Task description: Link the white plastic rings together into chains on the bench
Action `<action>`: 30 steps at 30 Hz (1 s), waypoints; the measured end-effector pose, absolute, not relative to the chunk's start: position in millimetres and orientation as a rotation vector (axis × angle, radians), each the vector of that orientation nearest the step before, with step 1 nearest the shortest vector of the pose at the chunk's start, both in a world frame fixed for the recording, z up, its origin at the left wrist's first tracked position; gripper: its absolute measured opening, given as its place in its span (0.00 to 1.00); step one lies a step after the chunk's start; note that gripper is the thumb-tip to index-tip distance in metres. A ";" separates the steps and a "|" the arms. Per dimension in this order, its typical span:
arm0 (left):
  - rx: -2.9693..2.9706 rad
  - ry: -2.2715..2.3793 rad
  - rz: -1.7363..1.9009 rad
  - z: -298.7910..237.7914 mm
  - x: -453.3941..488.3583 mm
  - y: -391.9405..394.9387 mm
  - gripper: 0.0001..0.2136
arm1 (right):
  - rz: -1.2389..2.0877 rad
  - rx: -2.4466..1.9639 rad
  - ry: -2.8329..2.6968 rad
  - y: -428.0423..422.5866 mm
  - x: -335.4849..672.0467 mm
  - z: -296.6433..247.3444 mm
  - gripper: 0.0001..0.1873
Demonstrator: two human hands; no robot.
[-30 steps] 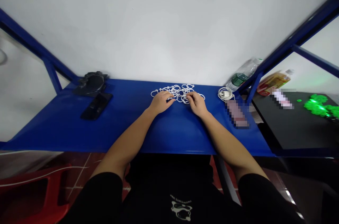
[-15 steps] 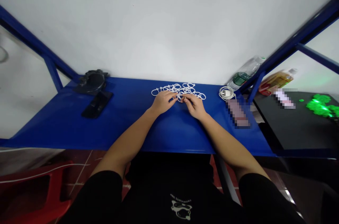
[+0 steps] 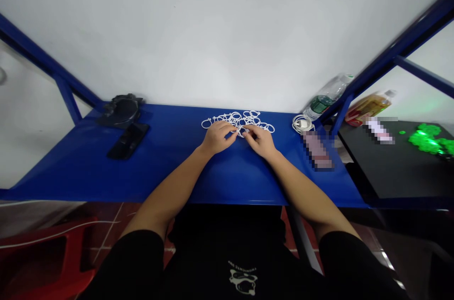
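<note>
Left hand (image 3: 217,139) and right hand (image 3: 261,142) pinch opposite sides of one white ring (image 3: 241,136), apparently to steady it; other white rings (image 3: 235,115) lie near the table's (image 3: 234,172) back edge, conveniently within reach.

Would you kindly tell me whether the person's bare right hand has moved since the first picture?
Yes: the bare right hand has shifted slightly left, its fingertips now farther from the coiled white cable.
</note>
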State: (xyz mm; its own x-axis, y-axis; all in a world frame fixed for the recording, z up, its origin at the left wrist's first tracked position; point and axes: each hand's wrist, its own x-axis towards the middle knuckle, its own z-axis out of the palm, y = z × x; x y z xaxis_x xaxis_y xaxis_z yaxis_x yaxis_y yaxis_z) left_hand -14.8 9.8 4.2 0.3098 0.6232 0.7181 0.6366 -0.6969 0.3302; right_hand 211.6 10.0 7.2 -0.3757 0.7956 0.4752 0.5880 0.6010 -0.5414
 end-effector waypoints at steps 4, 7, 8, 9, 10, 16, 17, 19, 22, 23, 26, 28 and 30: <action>-2.593 -1.197 -1.340 5.4 -12.6 8.5 0.09 | 0.345 -1.032 -2.143 9.2 210.5 6.8 0.19; -2.618 -1.190 -1.328 5.7 -10.6 7.4 0.10 | 0.333 -0.972 -2.170 9.1 210.3 6.1 0.17; -2.628 -1.189 -1.324 5.7 -9.9 7.1 0.10 | 0.335 -0.958 -2.175 9.1 210.4 5.9 0.16; -2.639 -1.187 -1.322 5.7 -9.4 6.8 0.10 | 0.339 -0.952 -2.178 9.1 210.5 5.8 0.16; -2.653 -1.183 -1.321 5.7 -9.0 6.6 0.11 | 0.343 -0.949 -2.180 9.0 210.8 5.8 0.15; -2.698 -1.149 -1.339 4.4 -8.5 7.2 0.10 | 0.393 -0.946 -2.202 8.3 211.6 6.7 0.15; -2.700 -1.144 -1.346 4.1 -8.4 7.4 0.10 | 0.402 -0.950 -2.206 8.2 211.7 7.2 0.15; -2.714 -1.137 -1.348 3.6 -8.2 7.6 0.10 | 0.418 -0.959 -2.212 8.1 212.2 8.2 0.15; -2.745 -1.153 -1.319 3.6 -8.1 7.4 0.11 | 0.434 -0.942 -2.211 8.3 212.7 9.5 0.15; -2.748 -1.161 -1.311 3.8 -8.2 7.2 0.11 | 0.435 -0.928 -2.209 8.5 212.7 9.7 0.14; -2.725 -1.166 -1.328 4.7 -8.8 6.9 0.11 | 0.415 -0.907 -2.191 9.0 212.0 9.1 0.14; -2.699 -1.146 -1.365 5.3 -9.1 7.1 0.10 | 0.392 -0.914 -2.177 9.4 211.2 7.7 0.14; -2.680 -1.118 -1.400 5.6 -9.1 7.6 0.08 | 0.383 -0.898 -2.169 10.3 211.0 6.1 0.14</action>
